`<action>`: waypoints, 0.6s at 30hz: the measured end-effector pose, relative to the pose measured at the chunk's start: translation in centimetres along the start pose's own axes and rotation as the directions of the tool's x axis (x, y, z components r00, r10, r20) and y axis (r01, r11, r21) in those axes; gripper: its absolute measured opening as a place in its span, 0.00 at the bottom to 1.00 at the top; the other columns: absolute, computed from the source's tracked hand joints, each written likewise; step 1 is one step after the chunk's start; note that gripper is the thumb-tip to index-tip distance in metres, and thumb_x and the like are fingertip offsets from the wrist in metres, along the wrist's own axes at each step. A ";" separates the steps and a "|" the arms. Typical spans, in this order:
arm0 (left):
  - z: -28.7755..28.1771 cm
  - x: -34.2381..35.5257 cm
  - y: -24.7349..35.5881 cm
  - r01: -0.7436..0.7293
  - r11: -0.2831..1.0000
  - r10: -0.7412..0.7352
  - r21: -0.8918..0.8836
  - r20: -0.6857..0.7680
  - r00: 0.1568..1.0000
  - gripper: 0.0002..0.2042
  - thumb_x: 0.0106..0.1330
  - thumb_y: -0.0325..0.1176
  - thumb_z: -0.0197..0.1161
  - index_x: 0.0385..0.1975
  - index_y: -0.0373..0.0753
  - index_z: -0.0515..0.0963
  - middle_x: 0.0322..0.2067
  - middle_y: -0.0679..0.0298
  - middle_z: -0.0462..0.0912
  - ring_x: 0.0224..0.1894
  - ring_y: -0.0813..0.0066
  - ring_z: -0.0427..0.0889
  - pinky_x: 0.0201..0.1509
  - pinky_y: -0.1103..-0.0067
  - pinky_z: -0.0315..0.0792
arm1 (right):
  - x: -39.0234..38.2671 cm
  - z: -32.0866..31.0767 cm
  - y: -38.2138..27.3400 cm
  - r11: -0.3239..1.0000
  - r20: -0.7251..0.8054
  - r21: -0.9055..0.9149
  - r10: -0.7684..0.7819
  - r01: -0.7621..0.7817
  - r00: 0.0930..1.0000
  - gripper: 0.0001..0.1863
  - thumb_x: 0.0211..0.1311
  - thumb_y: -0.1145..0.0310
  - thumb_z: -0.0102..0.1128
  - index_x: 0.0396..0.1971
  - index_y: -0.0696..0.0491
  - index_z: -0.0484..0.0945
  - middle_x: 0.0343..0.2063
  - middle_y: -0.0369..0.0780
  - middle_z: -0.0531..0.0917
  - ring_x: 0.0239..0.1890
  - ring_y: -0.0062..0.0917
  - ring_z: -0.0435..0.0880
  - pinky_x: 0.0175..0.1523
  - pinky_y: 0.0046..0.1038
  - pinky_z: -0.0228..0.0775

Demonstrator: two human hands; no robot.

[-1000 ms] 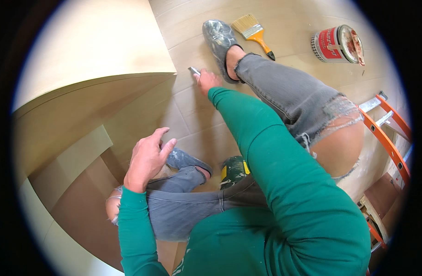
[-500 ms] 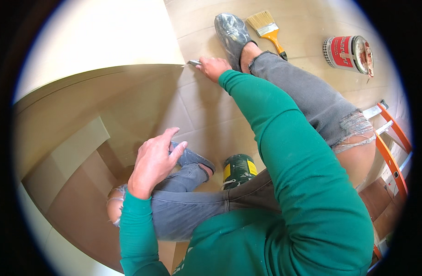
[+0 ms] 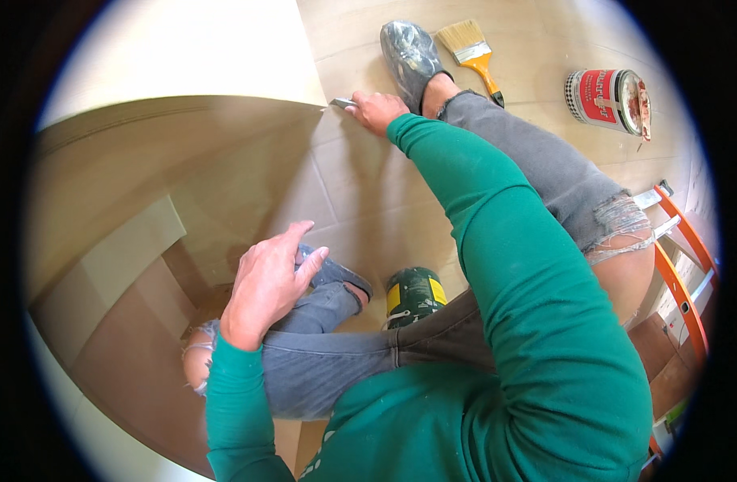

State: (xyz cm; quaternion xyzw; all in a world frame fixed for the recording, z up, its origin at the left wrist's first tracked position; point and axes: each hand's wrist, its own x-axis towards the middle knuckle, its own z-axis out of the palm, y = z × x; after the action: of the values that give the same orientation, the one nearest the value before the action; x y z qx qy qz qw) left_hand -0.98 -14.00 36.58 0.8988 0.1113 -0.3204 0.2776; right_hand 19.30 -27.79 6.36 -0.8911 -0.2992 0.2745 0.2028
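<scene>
My right hand (image 3: 378,111) is closed round a small grey flat tool (image 3: 343,103), its exact kind mostly hidden by my fingers. The tool's tip points left, close beside the corner of a pale panel (image 3: 184,56); I cannot tell whether they touch. Above my left knee, my left hand (image 3: 268,281) hovers open, fingers stretched forward and thumb apart, holding nothing. Under the panel's edge lies a shaded brownish-beige surface (image 3: 143,153).
A wide paintbrush (image 3: 474,56) with an orange handle lies on the tiled floor beside my right shoe (image 3: 410,56). A red-labelled can (image 3: 605,100) is farther right. Between my legs stands a dark green can (image 3: 414,296). An orange ladder (image 3: 682,297) is at right.
The view has shifted slightly. My right hand and the small grey tool sit a touch farther right of the panel's corner. My left hand has hardly moved.
</scene>
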 end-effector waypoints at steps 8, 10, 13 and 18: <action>0.0 0.2 0.5 0.021 1.000 -0.021 -0.018 0.030 0.999 0.21 0.67 0.41 0.64 0.55 0.36 0.76 0.30 0.47 0.83 0.37 0.47 0.82 0.45 0.62 0.74 | 0.8 -1.0 1.0 0.997 0.085 -0.055 -0.057 0.062 0.995 0.22 0.73 0.47 0.47 0.44 0.52 0.79 0.37 0.52 0.86 0.43 0.49 0.85 0.49 0.50 0.75; -0.1 0.2 0.5 0.013 1.000 -0.013 -0.013 0.023 1.000 0.21 0.67 0.41 0.64 0.55 0.36 0.76 0.30 0.48 0.83 0.37 0.47 0.82 0.45 0.62 0.74 | 1.2 -0.7 1.2 0.999 0.029 -0.010 -0.039 0.040 0.999 0.23 0.74 0.46 0.45 0.46 0.51 0.77 0.36 0.53 0.85 0.41 0.52 0.84 0.47 0.52 0.75; 0.4 -0.1 0.3 0.002 1.000 -0.002 -0.001 0.028 1.000 0.21 0.67 0.41 0.65 0.55 0.36 0.77 0.30 0.48 0.83 0.37 0.47 0.82 0.45 0.62 0.75 | 0.1 0.3 1.5 0.993 0.064 -0.014 -0.115 0.116 0.991 0.23 0.74 0.46 0.45 0.47 0.51 0.76 0.35 0.54 0.85 0.40 0.53 0.84 0.46 0.53 0.75; -0.1 0.3 0.7 -0.007 1.000 0.007 0.026 0.010 1.000 0.20 0.67 0.41 0.65 0.54 0.35 0.77 0.30 0.47 0.83 0.36 0.47 0.82 0.44 0.63 0.75 | -0.1 0.8 0.5 0.996 -0.041 0.056 0.074 -0.072 0.996 0.22 0.72 0.46 0.48 0.45 0.50 0.78 0.37 0.53 0.85 0.43 0.50 0.85 0.48 0.50 0.76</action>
State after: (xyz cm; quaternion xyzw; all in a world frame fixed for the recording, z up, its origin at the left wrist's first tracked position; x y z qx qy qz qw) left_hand -0.44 -14.52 36.81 0.9012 0.1024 -0.3252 0.2674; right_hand 18.97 -28.05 5.45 -0.9013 -0.2545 0.2704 0.2233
